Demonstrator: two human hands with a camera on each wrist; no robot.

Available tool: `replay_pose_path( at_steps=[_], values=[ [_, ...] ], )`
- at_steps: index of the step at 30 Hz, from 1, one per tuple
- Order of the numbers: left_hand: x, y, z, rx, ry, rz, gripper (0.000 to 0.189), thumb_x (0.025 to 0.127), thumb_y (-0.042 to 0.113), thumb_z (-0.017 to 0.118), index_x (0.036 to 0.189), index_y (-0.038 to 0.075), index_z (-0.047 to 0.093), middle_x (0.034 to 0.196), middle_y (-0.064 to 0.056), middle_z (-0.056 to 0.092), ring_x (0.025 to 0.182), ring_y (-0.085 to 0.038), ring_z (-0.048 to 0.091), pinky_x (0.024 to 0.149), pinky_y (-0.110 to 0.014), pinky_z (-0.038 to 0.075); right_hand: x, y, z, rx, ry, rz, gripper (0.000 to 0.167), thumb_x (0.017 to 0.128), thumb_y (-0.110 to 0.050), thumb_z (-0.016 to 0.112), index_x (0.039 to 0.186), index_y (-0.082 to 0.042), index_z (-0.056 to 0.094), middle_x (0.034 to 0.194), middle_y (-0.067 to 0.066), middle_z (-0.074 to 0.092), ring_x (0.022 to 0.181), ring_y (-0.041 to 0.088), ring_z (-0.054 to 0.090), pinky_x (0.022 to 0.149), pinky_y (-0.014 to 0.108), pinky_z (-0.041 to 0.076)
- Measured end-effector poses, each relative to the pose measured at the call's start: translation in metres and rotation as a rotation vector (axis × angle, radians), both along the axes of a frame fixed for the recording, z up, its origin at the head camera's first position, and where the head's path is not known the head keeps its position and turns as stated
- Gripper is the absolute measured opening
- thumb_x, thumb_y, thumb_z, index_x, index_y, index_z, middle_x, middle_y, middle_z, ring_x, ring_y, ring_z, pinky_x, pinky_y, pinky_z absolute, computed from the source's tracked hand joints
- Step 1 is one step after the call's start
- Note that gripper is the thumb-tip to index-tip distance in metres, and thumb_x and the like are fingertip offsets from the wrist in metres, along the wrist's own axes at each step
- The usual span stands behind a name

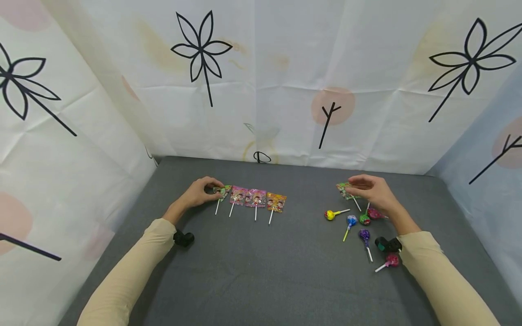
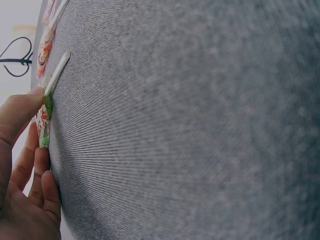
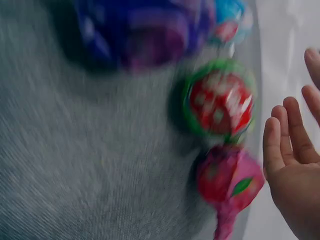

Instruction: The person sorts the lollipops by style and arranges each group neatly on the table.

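Note:
My left hand (image 1: 200, 192) pinches a flat green-wrapped lollipop (image 1: 222, 192) by its edges, at the left end of a row. In the left wrist view the thumb is on one side of that wrapper (image 2: 45, 117) and fingers on the other. Beside it lie two pink-wrapped flat lollipops (image 1: 256, 198) and an orange-wrapped one (image 1: 277, 202), sticks pointing toward me. On the right, my right hand (image 1: 373, 192) is over another flat green-wrapped lollipop (image 1: 342, 188), its fingers fairly straight and apart. The right wrist view does not show that lollipop.
Round lollipops lie near the right hand: yellow (image 1: 329, 215), blue (image 1: 351, 220), green (image 1: 364, 219), purple (image 1: 364, 235), a dark pink one (image 1: 373, 213) and another pink one (image 1: 393, 260). Grey cloth (image 1: 261, 271) covers the table. Patterned white curtains (image 1: 277, 68) stand behind and at the sides.

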State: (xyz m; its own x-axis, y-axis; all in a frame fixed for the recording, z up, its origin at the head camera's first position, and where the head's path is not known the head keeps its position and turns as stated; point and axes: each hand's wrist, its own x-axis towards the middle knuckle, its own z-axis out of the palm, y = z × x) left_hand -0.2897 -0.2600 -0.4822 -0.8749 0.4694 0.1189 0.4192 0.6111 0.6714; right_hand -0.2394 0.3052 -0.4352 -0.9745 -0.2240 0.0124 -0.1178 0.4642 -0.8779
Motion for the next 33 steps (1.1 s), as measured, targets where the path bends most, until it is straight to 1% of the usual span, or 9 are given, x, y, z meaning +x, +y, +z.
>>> replay_pose_path(
  at_steps=[2, 4, 7, 11, 15, 16, 23, 28, 33],
  values=[
    [0.0, 0.0, 0.0, 0.001, 0.0, -0.001, 0.03, 0.092, 0.013, 0.079, 0.119, 0.004, 0.071, 0.119, -0.015, 0.062, 0.108, -0.035, 0.057, 0.094, -0.055, 0.044, -0.004, 0.004, -0.003, 0.043, 0.001, 0.003, 0.052, 0.098, -0.021, 0.073, 0.136, 0.01, 0.055, 0.132, 0.029, 0.059, 0.117, 0.023, 0.06, 0.084, 0.021, 0.05],
    [0.001, 0.0, 0.0, 0.004, 0.0, 0.001, 0.029, 0.091, 0.013, 0.079, 0.119, 0.004, 0.072, 0.119, -0.015, 0.062, 0.108, -0.035, 0.057, 0.094, -0.055, 0.043, -0.009, 0.009, -0.006, 0.08, 0.001, 0.016, 0.054, 0.097, -0.02, 0.074, 0.138, 0.009, 0.055, 0.134, 0.028, 0.058, 0.123, 0.035, 0.055, 0.085, 0.021, 0.049],
    [0.001, 0.0, 0.001, 0.005, 0.001, 0.001, 0.029, 0.091, 0.013, 0.079, 0.118, 0.004, 0.072, 0.119, -0.015, 0.062, 0.108, -0.035, 0.057, 0.094, -0.056, 0.043, -0.014, 0.013, -0.008, 0.122, 0.002, 0.043, 0.055, 0.095, -0.017, 0.076, 0.139, 0.009, 0.055, 0.136, 0.029, 0.056, 0.127, 0.044, 0.05, 0.093, 0.034, 0.05],
    [0.002, 0.001, 0.002, 0.006, -0.005, 0.001, 0.03, 0.091, 0.012, 0.079, 0.119, 0.004, 0.071, 0.119, -0.016, 0.061, 0.109, -0.035, 0.057, 0.094, -0.055, 0.043, -0.02, 0.017, -0.012, 0.153, 0.009, 0.079, 0.055, 0.093, -0.011, 0.077, 0.139, 0.011, 0.053, 0.137, 0.031, 0.054, 0.128, 0.047, 0.049, 0.098, 0.052, 0.045],
    [0.001, 0.0, 0.002, 0.004, -0.013, 0.007, 0.029, 0.092, 0.012, 0.079, 0.119, 0.004, 0.071, 0.12, -0.016, 0.061, 0.109, -0.036, 0.057, 0.095, -0.056, 0.043, -0.025, 0.02, -0.014, 0.186, 0.017, 0.1, 0.056, 0.093, -0.011, 0.077, 0.139, 0.011, 0.053, 0.137, 0.031, 0.054, 0.127, 0.048, 0.049, 0.099, 0.057, 0.042],
    [0.001, 0.0, 0.002, 0.003, -0.015, 0.009, 0.029, 0.092, 0.012, 0.079, 0.119, 0.004, 0.071, 0.12, -0.015, 0.061, 0.11, -0.036, 0.057, 0.095, -0.056, 0.043, -0.026, 0.02, -0.015, 0.192, 0.018, 0.106, 0.056, 0.094, -0.011, 0.077, 0.139, 0.011, 0.053, 0.138, 0.031, 0.053, 0.126, 0.048, 0.048, 0.099, 0.06, 0.041],
    [0.001, 0.002, 0.004, 0.002, -0.013, 0.008, 0.03, 0.091, 0.012, 0.079, 0.119, 0.004, 0.071, 0.119, -0.015, 0.062, 0.109, -0.036, 0.057, 0.095, -0.056, 0.043, -0.034, 0.021, -0.018, 0.252, 0.044, 0.155, 0.057, 0.092, -0.009, 0.077, 0.139, 0.013, 0.052, 0.139, 0.034, 0.05, 0.122, 0.05, 0.048, 0.097, 0.062, 0.04],
    [0.001, 0.002, 0.004, -0.001, -0.018, 0.008, 0.03, 0.091, 0.012, 0.079, 0.119, 0.004, 0.072, 0.119, -0.015, 0.062, 0.109, -0.035, 0.057, 0.094, -0.056, 0.043, -0.037, 0.02, -0.019, 0.276, 0.025, 0.158, 0.06, 0.092, -0.011, 0.079, 0.14, 0.013, 0.051, 0.141, 0.034, 0.046, 0.122, 0.051, 0.048, 0.096, 0.063, 0.041],
    [0.002, 0.001, 0.003, -0.011, -0.019, 0.01, 0.029, 0.092, 0.012, 0.079, 0.119, 0.005, 0.072, 0.12, -0.015, 0.062, 0.109, -0.035, 0.057, 0.094, -0.056, 0.044, -0.04, 0.021, -0.019, 0.303, 0.016, 0.167, 0.059, 0.091, -0.012, 0.079, 0.138, 0.013, 0.053, 0.14, 0.035, 0.045, 0.12, 0.05, 0.05, 0.095, 0.062, 0.043]
  ],
)
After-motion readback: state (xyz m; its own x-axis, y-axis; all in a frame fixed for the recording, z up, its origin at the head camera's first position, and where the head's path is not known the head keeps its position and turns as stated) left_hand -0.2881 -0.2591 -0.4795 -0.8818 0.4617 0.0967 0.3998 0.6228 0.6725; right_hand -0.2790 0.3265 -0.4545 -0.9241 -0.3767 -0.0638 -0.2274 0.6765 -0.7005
